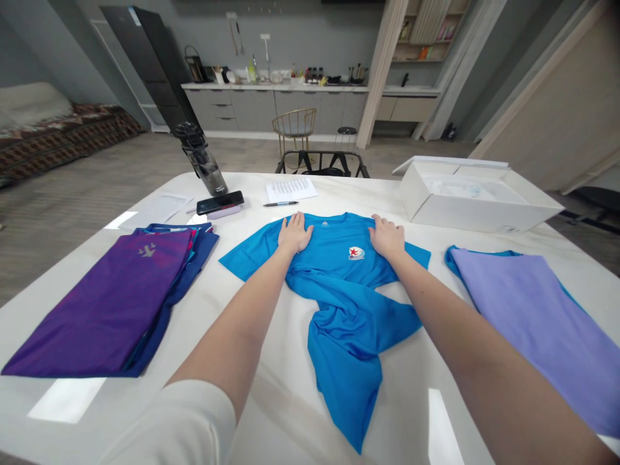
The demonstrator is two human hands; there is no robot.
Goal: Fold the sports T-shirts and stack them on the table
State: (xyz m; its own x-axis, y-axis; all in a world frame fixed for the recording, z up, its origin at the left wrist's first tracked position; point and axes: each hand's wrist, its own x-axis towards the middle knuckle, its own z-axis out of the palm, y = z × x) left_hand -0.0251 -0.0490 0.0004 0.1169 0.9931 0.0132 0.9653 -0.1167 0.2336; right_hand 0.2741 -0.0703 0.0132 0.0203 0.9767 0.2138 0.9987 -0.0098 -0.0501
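A bright blue T-shirt [334, 258] lies on the white table, its collar at the far side and its lower part twisted and bunched toward me. A small red and white badge [356, 253] shows on its chest. My left hand [294, 234] rests flat on the shirt near the left shoulder, fingers stretched out. On the opposite shoulder, beside the collar, lies my right hand [387, 236]; its fingers are partly bent over the fabric, and I cannot tell whether they pinch it.
Folded purple and navy shirts [111, 290] are stacked at left, a lilac folded garment [537, 316] at right. Beyond stand an open white box [484, 208], a bottle [206, 161], a phone [220, 202], a pen [281, 204] and a printed sheet [291, 188]. A black chair [322, 165] is behind the table.
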